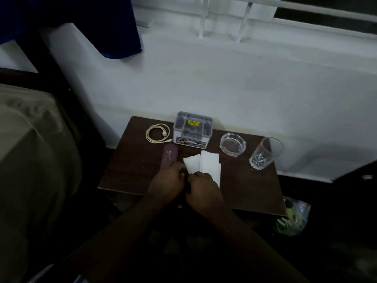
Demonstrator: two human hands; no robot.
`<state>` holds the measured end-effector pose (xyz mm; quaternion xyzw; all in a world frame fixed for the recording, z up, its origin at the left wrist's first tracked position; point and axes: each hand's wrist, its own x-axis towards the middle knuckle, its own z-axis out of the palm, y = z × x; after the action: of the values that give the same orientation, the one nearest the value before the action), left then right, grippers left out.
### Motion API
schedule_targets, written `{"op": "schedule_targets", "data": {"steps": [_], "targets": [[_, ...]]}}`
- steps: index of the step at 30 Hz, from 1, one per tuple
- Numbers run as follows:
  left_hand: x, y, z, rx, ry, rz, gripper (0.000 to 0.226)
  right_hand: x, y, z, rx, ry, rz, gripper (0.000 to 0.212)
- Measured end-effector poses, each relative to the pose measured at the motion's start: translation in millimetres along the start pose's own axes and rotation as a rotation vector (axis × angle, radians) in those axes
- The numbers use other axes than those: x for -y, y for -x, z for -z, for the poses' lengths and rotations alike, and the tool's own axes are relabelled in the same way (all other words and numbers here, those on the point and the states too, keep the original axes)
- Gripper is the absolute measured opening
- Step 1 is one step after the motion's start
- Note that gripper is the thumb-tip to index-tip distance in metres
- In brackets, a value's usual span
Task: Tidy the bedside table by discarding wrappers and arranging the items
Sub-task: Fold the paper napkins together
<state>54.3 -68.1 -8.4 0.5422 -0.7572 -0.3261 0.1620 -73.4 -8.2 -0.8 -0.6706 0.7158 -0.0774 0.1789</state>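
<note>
White tissues (206, 164), light and limp, lay mid-worktop (130, 172); I judged their near edges the best hold, where my left hand (167, 180) and right hand (201, 187) pinched them.

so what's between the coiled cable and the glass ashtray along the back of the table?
In the head view, the grey plastic organizer box stands between the coiled cable and the ashtray. Otherwise only bare tabletop.

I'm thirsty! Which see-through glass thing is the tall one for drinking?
The clear drinking tumbler at the table's right edge; the round glass ashtray beside it is low and wide.
</note>
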Motion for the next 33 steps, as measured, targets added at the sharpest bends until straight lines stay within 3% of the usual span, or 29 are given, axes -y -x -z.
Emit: {"op": "schedule_targets", "data": {"steps": [6, 13, 18, 22, 26, 30, 33], "targets": [[-17.9, 21.9, -21.6, 0.158, 0.048, 0.025, 0.031, -47.7, 30.7, 0.0, -0.157, -0.117, -0.197, 0.045], [-25.8, 17.8, -36.0, 0.207, 0.001, 0.049, 0.053, -64.9, 6.9, 14.6, -0.252, -0.344, -0.327, 0.037], [-17.7, -1.7, -44.4, 0.324, -0.072, 0.092, 0.057, -53.7, -30.0, 15.8, -0.202, -0.337, -0.257, 0.027], [-5.4, 1.9, -49.7, 0.364, -0.160, 0.024, 0.063, -52.3, -51.7, 1.0, -0.083, -0.287, -0.351, 0.041], [-6.0, -0.2, -48.6, 0.341, -0.156, -0.021, 0.072, -49.4, -59.6, -7.2, -0.083, -0.225, -0.402, 0.049], [2.8, -2.0, -52.2, 0.339, -0.130, 0.006, 0.062, -45.1, -57.1, -1.2, -0.115, -0.245, -0.424, 0.032], [8.4, -4.8, -54.5, 0.316, -0.080, 0.026, 0.049, -46.1, -52.2, 6.9, -0.174, -0.404, -0.510, 0.031]]}}
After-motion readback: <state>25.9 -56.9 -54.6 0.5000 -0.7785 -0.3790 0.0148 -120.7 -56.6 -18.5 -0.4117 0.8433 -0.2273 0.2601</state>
